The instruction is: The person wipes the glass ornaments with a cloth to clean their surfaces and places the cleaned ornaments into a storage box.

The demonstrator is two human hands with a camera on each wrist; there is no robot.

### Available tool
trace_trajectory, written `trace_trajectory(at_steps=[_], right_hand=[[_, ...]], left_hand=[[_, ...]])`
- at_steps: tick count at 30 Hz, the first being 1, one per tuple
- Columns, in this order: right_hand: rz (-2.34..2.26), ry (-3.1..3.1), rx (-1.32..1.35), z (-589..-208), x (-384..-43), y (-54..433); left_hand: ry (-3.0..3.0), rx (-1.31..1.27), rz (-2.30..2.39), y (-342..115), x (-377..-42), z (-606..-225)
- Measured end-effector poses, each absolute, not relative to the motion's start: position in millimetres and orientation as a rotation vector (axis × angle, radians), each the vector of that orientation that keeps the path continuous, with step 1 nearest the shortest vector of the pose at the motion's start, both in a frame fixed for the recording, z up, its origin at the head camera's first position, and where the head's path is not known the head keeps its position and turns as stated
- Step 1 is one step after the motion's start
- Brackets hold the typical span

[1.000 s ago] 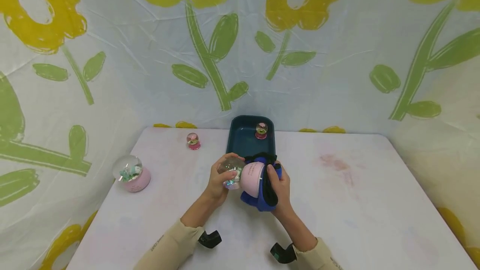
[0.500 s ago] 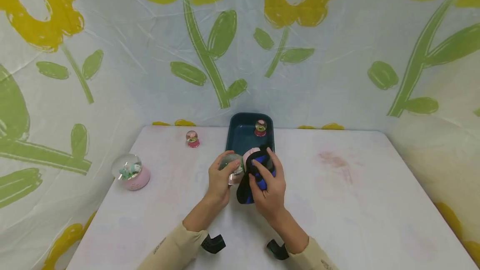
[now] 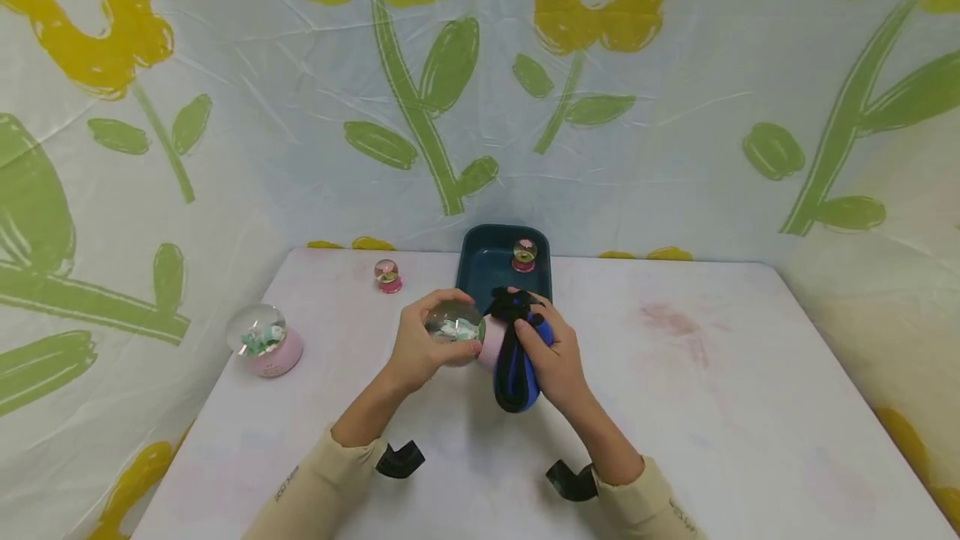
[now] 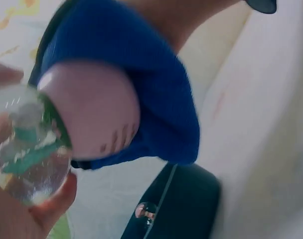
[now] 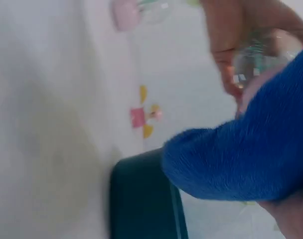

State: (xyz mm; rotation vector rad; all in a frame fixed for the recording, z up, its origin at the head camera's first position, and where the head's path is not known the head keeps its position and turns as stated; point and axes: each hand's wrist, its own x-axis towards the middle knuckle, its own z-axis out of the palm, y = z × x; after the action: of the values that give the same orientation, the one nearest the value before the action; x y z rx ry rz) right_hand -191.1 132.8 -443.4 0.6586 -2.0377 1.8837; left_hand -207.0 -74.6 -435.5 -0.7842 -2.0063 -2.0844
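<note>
My left hand (image 3: 417, 342) grips the clear dome of a snow globe (image 3: 455, 327), thumb in front and fingers over the top. The globe lies tilted on its side in the air, its pink base (image 4: 91, 107) pointing right. My right hand (image 3: 556, 355) holds a folded blue and black cloth (image 3: 517, 373) against that base. In the left wrist view the blue cloth (image 4: 161, 104) wraps partly round the pink base. From the right wrist the cloth (image 5: 231, 154) hides most of the base, and the dome (image 5: 261, 57) shows beyond it.
Behind the hands stands a dark teal tray (image 3: 467, 273) with a small snow globe (image 3: 524, 254) in it. Another small snow globe (image 3: 387, 276) sits left of the tray. A large pink-based snow globe (image 3: 264, 340) stands near the table's left edge. A flowered sheet hangs behind.
The cloth has moved over the globe's pink base, going round its end and back to the side. The globe has turned, and my left hand has shifted slightly left with it.
</note>
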Motion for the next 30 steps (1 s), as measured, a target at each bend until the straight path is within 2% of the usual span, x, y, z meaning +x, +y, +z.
trace_trajectory(at_steps=[6,10,15,24,27,30], right_hand=[[2.679,-1.764,0.520,-422,-177,129],[2.751,-1.527,0.292,-419,-162,118],[2.372,-1.441,0.219,-432,-159,105],[1.436,-1.584,0.533,-454,-182,97],[1.117,-1.676,0.555,-457,-186,97],[0.944,-1.778,0.596,-454,-188,99]], left_hand=[[-1.755,-1.005,-2.518,-82,-213,-432],[-1.660,-0.950,-2.607,-73,-210,-434],[-1.595,-0.674,-2.650,-59,-203,-441],[-1.649,-0.147,-2.506,-42,-203,-439],[-1.754,-0.102,-2.355,-40,-201,-438],[-1.829,-0.176,-2.195,-44,-199,-438]])
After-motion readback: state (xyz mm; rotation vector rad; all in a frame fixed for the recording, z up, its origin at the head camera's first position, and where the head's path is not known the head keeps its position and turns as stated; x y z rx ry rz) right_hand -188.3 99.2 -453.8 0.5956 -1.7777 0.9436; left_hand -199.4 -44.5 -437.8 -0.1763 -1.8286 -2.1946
